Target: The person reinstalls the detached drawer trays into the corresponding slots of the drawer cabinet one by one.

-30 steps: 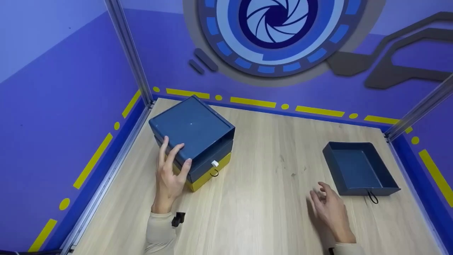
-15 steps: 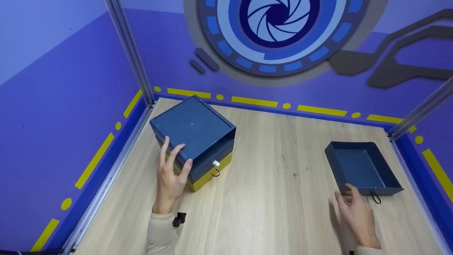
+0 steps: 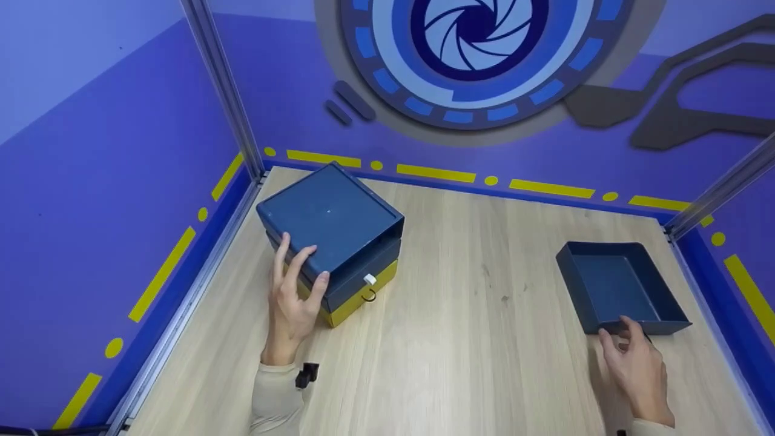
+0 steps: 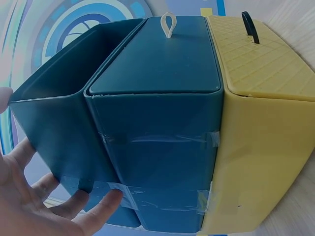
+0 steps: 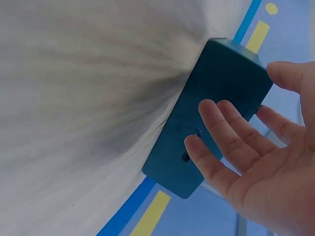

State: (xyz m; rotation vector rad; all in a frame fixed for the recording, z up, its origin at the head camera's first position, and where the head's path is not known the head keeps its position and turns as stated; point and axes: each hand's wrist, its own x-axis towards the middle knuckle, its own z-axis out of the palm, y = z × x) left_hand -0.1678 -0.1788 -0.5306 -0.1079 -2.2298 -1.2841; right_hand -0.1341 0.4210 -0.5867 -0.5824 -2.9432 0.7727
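Note:
A small drawer cabinet of stacked units (image 3: 327,212) stands at left, two dark blue tiers over a yellow one (image 3: 363,297). In the left wrist view its top slot (image 4: 74,64) is a hollow opening. My left hand (image 3: 293,303) rests spread over the top's near corner and side. At right a pulled-out dark blue drawer (image 3: 614,284) lies upright on the table, nothing inside it. My right hand (image 3: 636,363) is at the drawer's front wall, fingertips by its top edge, fingers loosely bent. In the right wrist view the black loop pull (image 5: 186,156) shows behind the fingers.
The middle tier has a white loop pull (image 4: 168,24), the yellow tier a black one (image 4: 250,27). Blue printed walls (image 3: 424,139) and metal posts (image 3: 224,91) enclose the wooden table (image 3: 460,315). The drawer lies close to the right wall.
My right hand has moved rightward from beside the drawer to its front wall, now covering most of the black pull. My left hand, the cabinet and the drawer have stayed put.

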